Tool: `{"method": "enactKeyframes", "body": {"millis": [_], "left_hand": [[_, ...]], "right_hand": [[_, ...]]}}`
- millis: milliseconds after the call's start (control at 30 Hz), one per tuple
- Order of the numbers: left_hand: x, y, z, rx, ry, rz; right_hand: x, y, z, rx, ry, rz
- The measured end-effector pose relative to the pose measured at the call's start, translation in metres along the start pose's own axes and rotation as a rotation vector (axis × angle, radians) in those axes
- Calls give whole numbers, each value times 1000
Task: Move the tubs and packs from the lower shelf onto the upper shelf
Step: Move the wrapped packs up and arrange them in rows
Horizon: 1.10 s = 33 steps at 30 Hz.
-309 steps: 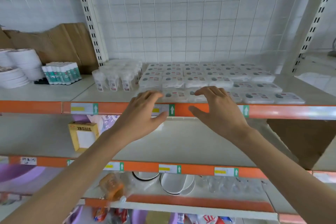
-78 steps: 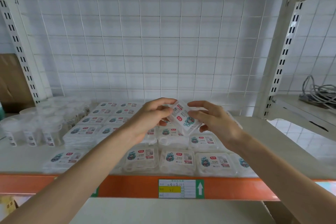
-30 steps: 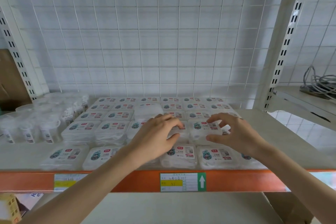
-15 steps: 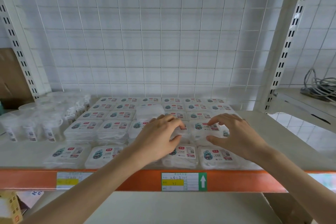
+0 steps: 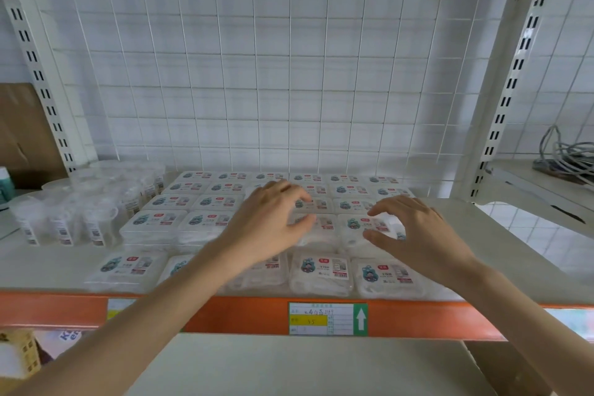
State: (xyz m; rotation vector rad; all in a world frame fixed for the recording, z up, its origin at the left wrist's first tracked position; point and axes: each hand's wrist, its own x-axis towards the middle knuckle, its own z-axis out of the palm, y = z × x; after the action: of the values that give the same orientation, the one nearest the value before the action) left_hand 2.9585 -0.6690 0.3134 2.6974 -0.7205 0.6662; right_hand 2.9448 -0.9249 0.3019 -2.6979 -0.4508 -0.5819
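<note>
Our left hand point(image 5: 270, 225) and right hand point(image 5: 418, 235) hover apart over the packs point(image 5: 321, 270), fingers loosely curved and gripping nothing we can see. The packs and tubs point(image 5: 96, 215) sit on the upper shelf point(image 5: 48, 267), with the tubs to the left. The rows are tight and some packs seem stacked, so we judge that a careless sweep of either hand could drag a top pack askew or push a front one over the orange edge. A knock leftward could topple the light tubs. Our left palm hides the packs beneath it, so contact there is unclear. Only a front strip of the lower shelf point(image 5: 305, 363) shows, and we cannot tell whether anything remains on it. The pack print is too small to read.
</note>
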Motion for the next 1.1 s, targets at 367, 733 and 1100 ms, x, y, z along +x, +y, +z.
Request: {"method": "enactKeyframes", "body": {"millis": [367, 733, 1100], "left_hand": [[15, -55, -14, -164, -269, -387], [6, -27, -16, -360, 75, -124], [1, 3, 0, -393, 98, 16]], "right_hand": [[21, -41, 14, 36, -23, -93], [31, -47, 11, 539, 58, 70], [23, -37, -3, 1018, -36, 290]]}}
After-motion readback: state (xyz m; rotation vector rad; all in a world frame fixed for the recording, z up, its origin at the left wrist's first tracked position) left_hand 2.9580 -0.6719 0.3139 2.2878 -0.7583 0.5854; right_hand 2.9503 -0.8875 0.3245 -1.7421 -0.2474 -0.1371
